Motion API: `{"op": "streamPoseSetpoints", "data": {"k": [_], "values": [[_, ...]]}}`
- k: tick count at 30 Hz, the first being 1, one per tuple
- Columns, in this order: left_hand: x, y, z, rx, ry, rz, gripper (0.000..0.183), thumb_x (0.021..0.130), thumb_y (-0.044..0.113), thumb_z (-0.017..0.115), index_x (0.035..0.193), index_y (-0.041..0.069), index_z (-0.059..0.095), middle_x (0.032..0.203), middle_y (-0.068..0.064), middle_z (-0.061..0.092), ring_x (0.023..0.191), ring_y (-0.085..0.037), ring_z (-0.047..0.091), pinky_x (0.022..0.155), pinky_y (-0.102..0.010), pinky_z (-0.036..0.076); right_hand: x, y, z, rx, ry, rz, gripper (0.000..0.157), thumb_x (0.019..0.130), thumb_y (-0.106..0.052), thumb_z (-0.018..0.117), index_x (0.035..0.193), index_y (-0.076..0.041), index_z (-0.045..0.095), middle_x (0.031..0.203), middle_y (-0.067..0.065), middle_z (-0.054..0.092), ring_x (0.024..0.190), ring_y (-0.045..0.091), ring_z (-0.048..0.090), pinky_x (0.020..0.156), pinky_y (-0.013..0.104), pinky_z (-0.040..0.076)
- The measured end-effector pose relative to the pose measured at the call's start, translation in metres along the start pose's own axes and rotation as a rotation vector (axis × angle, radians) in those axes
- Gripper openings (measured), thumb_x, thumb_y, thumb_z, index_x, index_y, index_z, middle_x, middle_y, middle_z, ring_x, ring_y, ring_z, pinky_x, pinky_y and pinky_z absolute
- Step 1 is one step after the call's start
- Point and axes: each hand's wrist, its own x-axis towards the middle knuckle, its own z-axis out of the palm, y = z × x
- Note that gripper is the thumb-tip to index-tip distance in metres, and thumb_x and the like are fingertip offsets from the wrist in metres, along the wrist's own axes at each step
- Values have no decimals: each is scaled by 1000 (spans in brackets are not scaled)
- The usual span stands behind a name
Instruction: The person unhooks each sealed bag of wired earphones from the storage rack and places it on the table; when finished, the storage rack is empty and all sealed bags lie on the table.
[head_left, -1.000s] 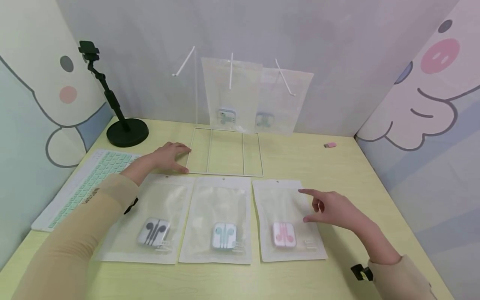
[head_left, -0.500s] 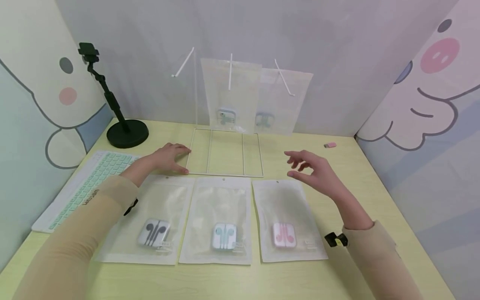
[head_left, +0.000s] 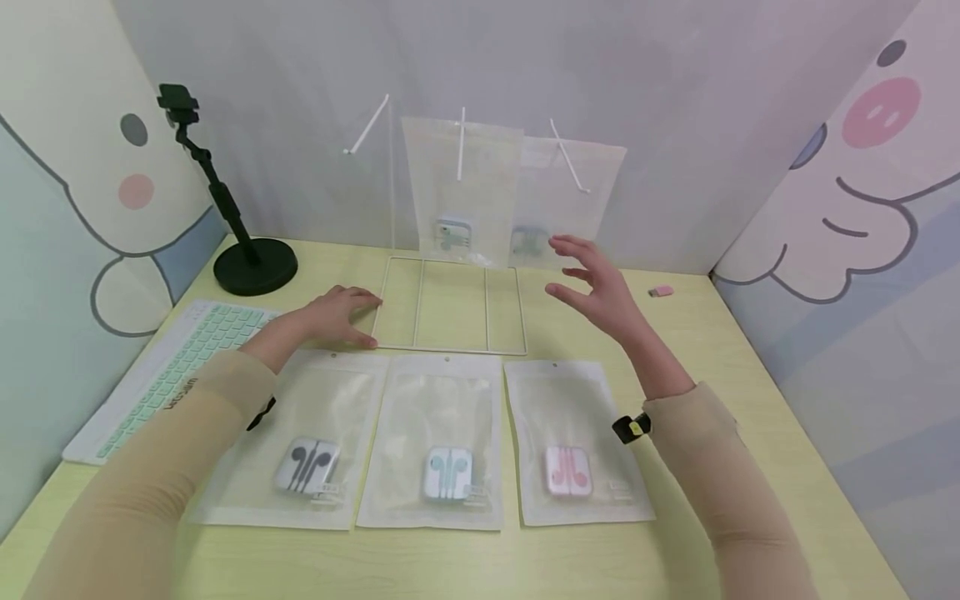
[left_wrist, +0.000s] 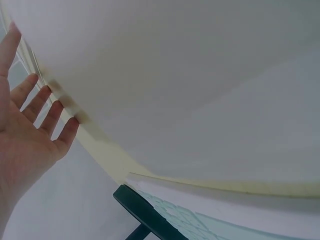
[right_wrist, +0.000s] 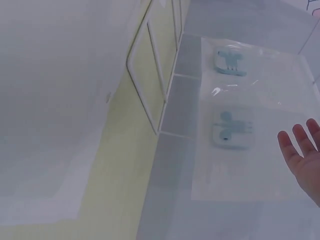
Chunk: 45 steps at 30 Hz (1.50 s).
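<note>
Left grip [head_left: 336, 317] apart, at left edge of rack [head_left: 450, 350] base. Right grip [head_left: 596, 287] apart, near right hanging bag [head_left: 546, 196]; whether touching, hard to tell. Left hanging bag [head_left: 437, 179] beside right one, both on hooks [head_left: 461, 154]. Three flat bags [head_left: 438, 404] lie in row on surface [head_left: 465, 567] before rack, earphone case [head_left: 448, 473] in each.

Three pouches [head_left: 435, 408] in a row on the table [head_left: 480, 567], rack [head_left: 487, 308] beyond.
Two hanging pouches [head_left: 483, 196] are on the rack's middle and right hooks. The keyboard [head_left: 161, 375] lies left, the phone stand [head_left: 255, 268] far left, the USB stick [head_left: 662, 291] far right. The left hand [head_left: 336, 317] is at the rack base's left edge, the right hand [head_left: 603, 300] right of it.
</note>
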Motion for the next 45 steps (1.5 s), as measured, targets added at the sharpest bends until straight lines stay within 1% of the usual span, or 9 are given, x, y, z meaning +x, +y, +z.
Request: {"op": "streamPoseSetpoints", "data": {"k": [5,12,20,25,30,36,41,45], "values": [[1,0,1,10,-5,6,86,78,50,72,146,9,36,151,-19,28,135,-45,20,105,-64,20,20,4,3,19,8,6,57,82,3,69,134,5,47,143,21,38,132,30,38,99,52,41],[2,-2,2,20,-3,9,86,79,49,72,146,9,36,150,-19,28,135,-46,20,106,-63,20,46,9,8,45,5,42,58,85,0,68,137,5,44,146,18,34,130,33,40,100,51,40],[0,-1,2,13,-2,14,86,79,49,71,146,7,35,150,-20,28,135,-46,20,106,-63,20,68,19,17,106,11,57,57,87,-6,67,138,1,44,149,14,31,133,28,37,102,50,39],[0,-2,2,19,5,15,87,79,50,71,145,7,36,150,-21,29,134,-46,21,106,-63,21,79,29,24,137,28,66,55,88,-6,66,138,0,45,150,13,31,134,27,37,104,48,38],[0,-1,4,11,2,22,86,79,50,71,145,7,36,150,-21,28,134,-46,21,106,-63,21,85,40,32,176,48,85,53,87,-5,67,136,1,48,148,14,34,133,26,38,104,47,38],[1,0,3,18,4,18,86,79,51,71,145,8,36,150,-20,28,135,-45,21,106,-63,21,89,51,43,227,62,109,50,87,-6,67,134,0,51,148,15,34,130,31,39,104,45,39],[0,0,2,19,4,16,86,80,50,71,146,8,36,150,-20,28,135,-45,21,106,-64,20,88,57,55,226,36,106,48,87,-5,67,132,2,52,144,17,39,135,26,34,102,44,41],[-1,0,1,23,10,14,85,80,48,71,146,8,36,150,-20,28,135,-45,21,106,-64,21,86,59,61,209,1,90,48,87,-5,67,132,2,53,141,18,43,137,26,31,101,47,41]]}}
